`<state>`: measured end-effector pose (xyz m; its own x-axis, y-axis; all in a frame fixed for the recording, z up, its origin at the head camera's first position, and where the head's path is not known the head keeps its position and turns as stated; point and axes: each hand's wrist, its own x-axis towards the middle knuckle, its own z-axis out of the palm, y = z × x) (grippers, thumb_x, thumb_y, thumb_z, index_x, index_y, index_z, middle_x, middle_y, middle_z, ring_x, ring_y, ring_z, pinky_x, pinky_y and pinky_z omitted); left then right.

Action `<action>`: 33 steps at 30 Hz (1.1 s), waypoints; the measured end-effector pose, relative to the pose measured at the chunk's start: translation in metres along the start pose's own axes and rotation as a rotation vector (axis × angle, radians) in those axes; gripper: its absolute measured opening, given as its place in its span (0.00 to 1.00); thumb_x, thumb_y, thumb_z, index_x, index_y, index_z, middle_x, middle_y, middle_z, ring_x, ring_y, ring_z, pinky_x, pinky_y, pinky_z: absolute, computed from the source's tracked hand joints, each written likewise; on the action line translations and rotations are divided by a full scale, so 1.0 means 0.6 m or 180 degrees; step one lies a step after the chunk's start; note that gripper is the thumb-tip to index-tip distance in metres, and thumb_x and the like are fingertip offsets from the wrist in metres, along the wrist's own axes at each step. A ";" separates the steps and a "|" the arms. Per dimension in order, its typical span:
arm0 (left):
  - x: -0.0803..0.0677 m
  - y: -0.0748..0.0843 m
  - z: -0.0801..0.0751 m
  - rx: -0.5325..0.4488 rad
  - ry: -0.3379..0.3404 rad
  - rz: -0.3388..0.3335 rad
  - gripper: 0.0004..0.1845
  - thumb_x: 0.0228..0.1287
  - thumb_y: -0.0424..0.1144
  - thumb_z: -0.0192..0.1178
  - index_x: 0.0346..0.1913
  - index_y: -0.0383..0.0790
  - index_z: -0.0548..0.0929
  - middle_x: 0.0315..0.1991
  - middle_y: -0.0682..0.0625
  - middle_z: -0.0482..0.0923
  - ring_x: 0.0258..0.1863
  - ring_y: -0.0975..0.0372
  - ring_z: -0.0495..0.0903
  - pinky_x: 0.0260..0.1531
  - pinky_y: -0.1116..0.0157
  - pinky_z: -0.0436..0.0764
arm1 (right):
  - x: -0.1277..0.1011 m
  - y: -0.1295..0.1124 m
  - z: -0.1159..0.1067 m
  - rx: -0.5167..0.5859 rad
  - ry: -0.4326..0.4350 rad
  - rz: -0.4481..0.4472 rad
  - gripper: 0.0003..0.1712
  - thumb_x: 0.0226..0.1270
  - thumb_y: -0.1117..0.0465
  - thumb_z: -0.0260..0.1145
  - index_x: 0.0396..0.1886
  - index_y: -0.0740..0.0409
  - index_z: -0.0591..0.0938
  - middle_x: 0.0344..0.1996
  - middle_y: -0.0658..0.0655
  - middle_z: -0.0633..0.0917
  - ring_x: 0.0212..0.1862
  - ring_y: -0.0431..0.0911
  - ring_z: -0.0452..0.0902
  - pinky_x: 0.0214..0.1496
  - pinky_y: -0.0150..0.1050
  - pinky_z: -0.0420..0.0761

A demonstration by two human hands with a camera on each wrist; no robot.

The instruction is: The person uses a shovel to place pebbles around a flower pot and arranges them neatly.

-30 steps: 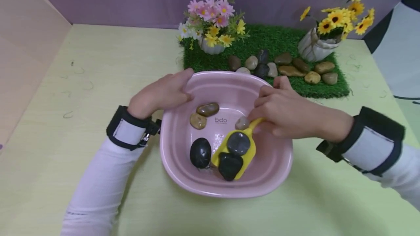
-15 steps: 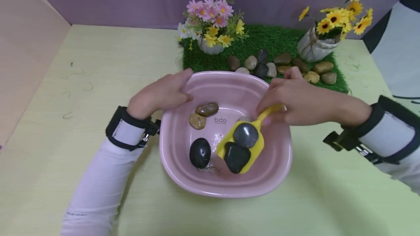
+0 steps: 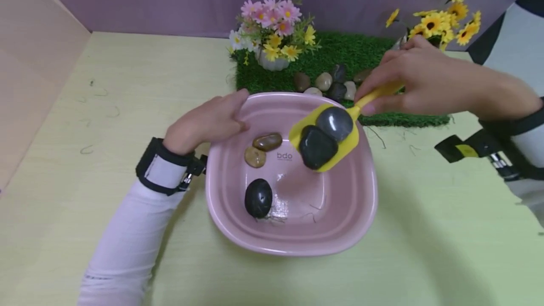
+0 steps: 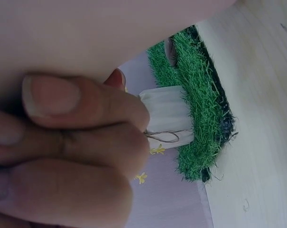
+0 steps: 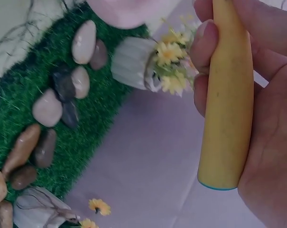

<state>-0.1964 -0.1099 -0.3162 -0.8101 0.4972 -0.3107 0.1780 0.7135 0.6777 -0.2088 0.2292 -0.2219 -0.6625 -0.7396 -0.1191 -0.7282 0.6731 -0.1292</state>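
Note:
In the head view my right hand (image 3: 429,77) grips the handle of a yellow toy shovel (image 3: 349,144), held above the far right part of a pink basin (image 3: 293,251). Two stones lie on its blade, a round grey stone (image 3: 335,123) and a flat black stone (image 3: 318,148). The right wrist view shows the fingers wrapped around the yellow handle (image 5: 227,109). My left hand (image 3: 208,124) holds the basin's far left rim. Inside the basin sit an oval black stone (image 3: 258,198), a brown stone (image 3: 267,141) and a round tan stone (image 3: 255,157).
Behind the basin lies a green turf mat (image 3: 352,51) with several stones (image 3: 324,81). A pot of pink and yellow flowers (image 3: 274,27) stands on its left, yellow sunflowers (image 3: 433,22) at its right, partly behind my right hand. Thin strands (image 3: 87,149) litter the table (image 3: 106,89).
My right hand has lifted the shovel with both stones up, away from the basin floor, toward the far right. My left hand stays on the rim.

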 end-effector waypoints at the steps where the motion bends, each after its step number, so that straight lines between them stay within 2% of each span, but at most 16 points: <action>1: 0.000 0.000 0.000 0.0002 -0.0002 0.0000 0.12 0.68 0.32 0.55 0.49 0.39 0.65 0.40 0.38 0.80 0.23 0.56 0.86 0.20 0.62 0.87 | 0.002 0.004 -0.003 -0.0011 0.0019 -0.0010 0.10 0.62 0.50 0.71 0.44 0.35 0.88 0.40 0.40 0.89 0.46 0.40 0.72 0.46 0.46 0.54; 5: -0.001 0.000 -0.001 -0.0025 -0.0014 -0.0016 0.12 0.69 0.32 0.55 0.49 0.39 0.65 0.39 0.38 0.80 0.22 0.56 0.86 0.20 0.61 0.87 | 0.010 0.017 -0.014 -0.0044 0.0017 0.0145 0.11 0.64 0.49 0.69 0.46 0.39 0.88 0.37 0.43 0.88 0.41 0.40 0.69 0.42 0.43 0.53; 8: -0.001 0.000 -0.002 -0.0019 -0.0012 -0.0022 0.12 0.69 0.32 0.55 0.49 0.39 0.65 0.39 0.38 0.80 0.22 0.56 0.86 0.20 0.62 0.87 | 0.016 0.026 -0.022 -0.0097 -0.0010 0.0345 0.12 0.64 0.47 0.69 0.46 0.40 0.88 0.32 0.43 0.86 0.35 0.40 0.66 0.37 0.40 0.62; 9: -0.001 0.000 -0.002 -0.0013 -0.0008 -0.0017 0.12 0.69 0.32 0.55 0.49 0.39 0.65 0.39 0.38 0.80 0.22 0.56 0.86 0.20 0.62 0.87 | 0.018 0.030 -0.025 -0.0107 -0.0026 0.0417 0.13 0.65 0.47 0.68 0.46 0.41 0.88 0.32 0.44 0.85 0.35 0.41 0.66 0.38 0.40 0.63; 11: -0.001 0.000 -0.002 -0.0003 -0.0004 -0.0009 0.12 0.69 0.32 0.55 0.49 0.39 0.65 0.40 0.38 0.80 0.23 0.56 0.86 0.20 0.62 0.87 | 0.021 0.038 -0.031 -0.0094 -0.0070 0.0614 0.14 0.65 0.45 0.67 0.46 0.42 0.88 0.34 0.46 0.86 0.33 0.42 0.68 0.33 0.36 0.68; 12: -0.001 0.000 -0.002 0.0005 0.0000 -0.0003 0.12 0.68 0.32 0.55 0.49 0.39 0.66 0.40 0.38 0.80 0.23 0.56 0.86 0.20 0.62 0.87 | 0.023 0.044 -0.034 -0.0079 -0.0103 0.0702 0.15 0.66 0.44 0.67 0.47 0.44 0.88 0.35 0.48 0.86 0.33 0.43 0.69 0.32 0.36 0.70; 15: -0.001 0.000 -0.001 0.0011 0.0001 0.0008 0.12 0.68 0.32 0.55 0.50 0.39 0.66 0.40 0.38 0.80 0.23 0.56 0.86 0.20 0.62 0.87 | 0.027 0.062 -0.041 0.0071 -0.0265 0.1069 0.19 0.68 0.42 0.63 0.51 0.45 0.86 0.42 0.52 0.86 0.38 0.46 0.73 0.38 0.36 0.73; 16: -0.001 0.000 -0.001 0.0013 0.0000 0.0006 0.12 0.68 0.32 0.55 0.50 0.39 0.66 0.40 0.38 0.80 0.23 0.56 0.86 0.20 0.62 0.87 | 0.028 0.068 -0.043 0.0140 -0.0322 0.1191 0.21 0.69 0.41 0.62 0.53 0.46 0.85 0.43 0.53 0.85 0.39 0.47 0.75 0.36 0.35 0.75; 20: -0.001 0.001 -0.001 0.0005 -0.0008 0.0005 0.12 0.68 0.32 0.55 0.50 0.39 0.66 0.40 0.38 0.80 0.23 0.56 0.87 0.20 0.62 0.87 | 0.030 0.093 -0.050 0.0120 -0.0432 0.1438 0.26 0.69 0.40 0.60 0.56 0.50 0.83 0.46 0.57 0.85 0.42 0.50 0.73 0.36 0.35 0.74; 23: -0.001 0.002 -0.001 0.0007 -0.0008 0.0005 0.12 0.68 0.32 0.55 0.50 0.39 0.66 0.40 0.38 0.80 0.23 0.56 0.87 0.20 0.62 0.88 | 0.033 0.110 -0.056 0.0075 -0.0503 0.1540 0.29 0.70 0.40 0.59 0.59 0.55 0.81 0.47 0.61 0.85 0.42 0.52 0.71 0.34 0.38 0.74; 28: 0.000 0.001 0.000 -0.0002 -0.0008 -0.0013 0.12 0.68 0.32 0.55 0.50 0.39 0.66 0.40 0.38 0.80 0.23 0.56 0.87 0.20 0.62 0.88 | 0.037 0.141 -0.065 0.0068 -0.0778 0.1606 0.33 0.73 0.42 0.56 0.63 0.63 0.76 0.51 0.68 0.82 0.43 0.55 0.72 0.38 0.43 0.75; 31: 0.000 0.000 0.000 -0.0014 -0.0007 -0.0016 0.12 0.69 0.32 0.55 0.50 0.39 0.66 0.40 0.38 0.80 0.23 0.56 0.87 0.20 0.62 0.88 | 0.039 0.160 -0.067 0.0106 -0.0958 0.1621 0.34 0.75 0.42 0.53 0.64 0.66 0.75 0.56 0.73 0.79 0.48 0.59 0.74 0.46 0.52 0.78; 33: 0.001 0.001 0.000 -0.0003 -0.0002 0.0002 0.12 0.68 0.32 0.55 0.49 0.39 0.66 0.40 0.38 0.80 0.23 0.56 0.87 0.20 0.62 0.87 | 0.039 0.170 -0.065 0.0196 -0.1059 0.1643 0.35 0.75 0.41 0.52 0.64 0.67 0.74 0.60 0.75 0.76 0.53 0.64 0.74 0.52 0.62 0.76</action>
<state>-0.1967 -0.1093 -0.3162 -0.8096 0.4980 -0.3106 0.1781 0.7126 0.6785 -0.3055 0.2808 -0.1994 -0.8292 -0.2851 -0.4808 -0.3102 0.9502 -0.0285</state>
